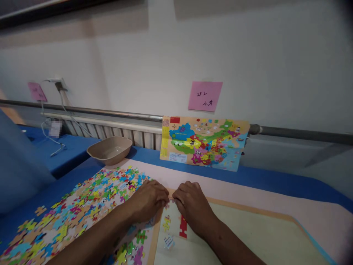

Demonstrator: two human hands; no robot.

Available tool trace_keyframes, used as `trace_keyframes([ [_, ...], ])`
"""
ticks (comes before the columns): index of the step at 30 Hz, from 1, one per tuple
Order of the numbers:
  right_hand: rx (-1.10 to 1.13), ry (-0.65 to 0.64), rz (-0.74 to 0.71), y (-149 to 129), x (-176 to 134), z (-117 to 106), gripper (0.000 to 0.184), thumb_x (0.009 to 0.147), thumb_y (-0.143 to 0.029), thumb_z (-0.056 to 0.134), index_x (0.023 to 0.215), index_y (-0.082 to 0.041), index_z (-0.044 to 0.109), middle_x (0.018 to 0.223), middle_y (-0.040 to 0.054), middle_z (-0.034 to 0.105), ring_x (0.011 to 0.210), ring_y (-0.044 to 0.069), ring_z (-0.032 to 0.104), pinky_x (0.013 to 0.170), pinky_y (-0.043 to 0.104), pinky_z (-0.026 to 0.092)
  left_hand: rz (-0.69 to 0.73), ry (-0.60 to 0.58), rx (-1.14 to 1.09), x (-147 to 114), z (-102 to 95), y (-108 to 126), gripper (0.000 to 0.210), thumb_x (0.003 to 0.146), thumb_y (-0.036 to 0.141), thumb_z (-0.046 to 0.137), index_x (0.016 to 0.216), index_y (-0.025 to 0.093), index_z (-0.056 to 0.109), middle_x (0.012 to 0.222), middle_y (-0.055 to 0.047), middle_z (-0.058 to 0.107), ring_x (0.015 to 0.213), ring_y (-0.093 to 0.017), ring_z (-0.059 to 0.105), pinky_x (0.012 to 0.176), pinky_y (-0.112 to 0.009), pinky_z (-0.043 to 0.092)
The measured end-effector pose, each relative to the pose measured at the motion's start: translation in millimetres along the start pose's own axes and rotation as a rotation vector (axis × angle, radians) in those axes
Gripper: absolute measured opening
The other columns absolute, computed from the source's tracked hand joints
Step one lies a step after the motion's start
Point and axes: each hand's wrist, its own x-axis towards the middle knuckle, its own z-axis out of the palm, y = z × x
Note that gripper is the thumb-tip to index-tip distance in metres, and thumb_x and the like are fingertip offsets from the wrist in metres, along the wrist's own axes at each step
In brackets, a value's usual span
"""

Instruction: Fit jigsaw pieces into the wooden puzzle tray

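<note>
At the far left corner of a puzzle board (pixel 237 235), my left hand (pixel 151 200) and my right hand (pixel 193 206) meet with fingers bent and pinched. Between their fingertips shows a small puzzle piece with pinkish print, partly covered by the fingers. Below it on the board lie yellow pieces (pixel 166 223), a red piece (pixel 183 227) close under my right hand, and a white-and-blue piece (pixel 169 242) with print. An orange border runs round the board. My left forearm passes over a large spread of loose puzzle pieces (pixel 91 198).
A printed map sheet (pixel 204 143) leans against the pipe (pixel 303 134) at the wall. A beige bowl (pixel 110 150) stands at the back left on the blue tabletop (pixel 275 184). A pink note (pixel 205 96) hangs above. Cables (pixel 66 106) and blue fabric (pixel 19 165) are at left.
</note>
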Motion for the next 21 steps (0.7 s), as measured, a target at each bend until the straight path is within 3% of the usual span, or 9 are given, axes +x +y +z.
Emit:
trace_keyframes([
  [5,-0.006,-0.009,-0.006,-1.7,-0.9,-1.2,0.02,0.103,-0.013,0.06,0.093,-0.021,0.075,0.098,0.0042,0.071,0.103,0.025,0.057,0.091,0.044,0.032,-0.045,-0.014,-0.014,1.9,1.6,2.4,0.02,0.098,0.013,0.061,0.091,0.024,0.076,0.108,0.001,0.081,0.105,-0.022,0.068,0.093,-0.04,0.039],
  [13,0.047,0.015,-0.06,2.3,-2.0,3.3,0.02,0.102,-0.011,0.061,0.093,-0.022,0.075,0.096,0.0041,0.07,0.1,0.025,0.056,0.089,0.044,0.032,-0.087,-0.057,-0.072,8.5,-1.6,-1.3,0.025,0.095,0.009,0.058,0.088,0.024,0.077,0.103,0.0,0.082,0.1,-0.02,0.069,0.095,-0.037,0.043],
  [21,0.312,0.267,0.043,30.3,-2.7,-1.5,0.016,0.106,-0.016,0.056,0.103,-0.02,0.071,0.104,0.0044,0.073,0.103,0.025,0.058,0.094,0.042,0.038,-0.122,-0.006,-0.152,10.5,-4.5,-2.0,0.027,0.092,0.007,0.055,0.087,0.024,0.075,0.1,0.001,0.082,0.102,-0.021,0.069,0.098,-0.035,0.043],
])
